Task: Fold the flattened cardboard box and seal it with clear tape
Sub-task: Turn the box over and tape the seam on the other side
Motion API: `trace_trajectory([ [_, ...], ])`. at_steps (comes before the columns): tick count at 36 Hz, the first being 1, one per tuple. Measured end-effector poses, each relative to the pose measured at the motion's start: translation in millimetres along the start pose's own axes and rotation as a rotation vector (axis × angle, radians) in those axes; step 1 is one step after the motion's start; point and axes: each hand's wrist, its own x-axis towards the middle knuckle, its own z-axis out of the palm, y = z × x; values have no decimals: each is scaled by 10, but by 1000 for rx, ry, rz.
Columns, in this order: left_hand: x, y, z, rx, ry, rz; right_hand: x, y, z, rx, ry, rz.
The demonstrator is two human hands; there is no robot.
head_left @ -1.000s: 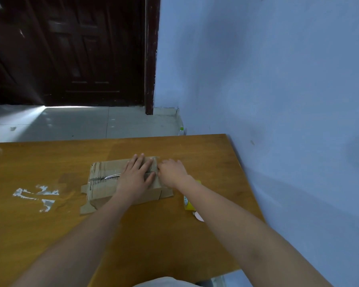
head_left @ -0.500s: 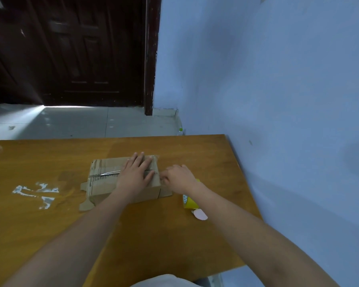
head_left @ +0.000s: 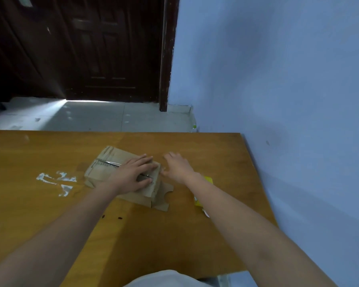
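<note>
A small brown cardboard box [head_left: 106,164] lies on the wooden table [head_left: 50,204], turned at an angle, with a strip of clear tape [head_left: 107,161] along its top seam. My left hand [head_left: 134,175] presses flat on the box top with straight fingers. An unsealed side flap [head_left: 163,198] sticks out at the box's near right end. My right hand [head_left: 178,166] hovers just right of the box with spread fingers and holds nothing. A yellow tape dispenser [head_left: 204,191] lies under my right forearm, mostly hidden.
Scraps of clear tape [head_left: 56,181] are stuck to the table left of the box. A blue wall [head_left: 298,100] runs along the table's right edge. A dark wooden door [head_left: 104,48] and tiled floor lie beyond the far edge.
The box has turned clockwise under my left hand. My right hand has left the box's right end and opened beside it.
</note>
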Motion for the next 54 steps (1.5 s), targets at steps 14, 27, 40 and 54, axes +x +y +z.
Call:
trace_trajectory([
  [14, 57, 31, -146, -60, 46, -93, 117, -118, 36, -82, -66, -194],
  [27, 9, 185, 167, 110, 192, -120, 23, -154, 87, -70, 0, -139],
  [40, 7, 180, 200, 130, 213, -122, -5, -181, 71, -121, -13, -117],
  [54, -7, 182, 187, 126, 205, -124, 95, -251, -32, -256, -74, -103],
])
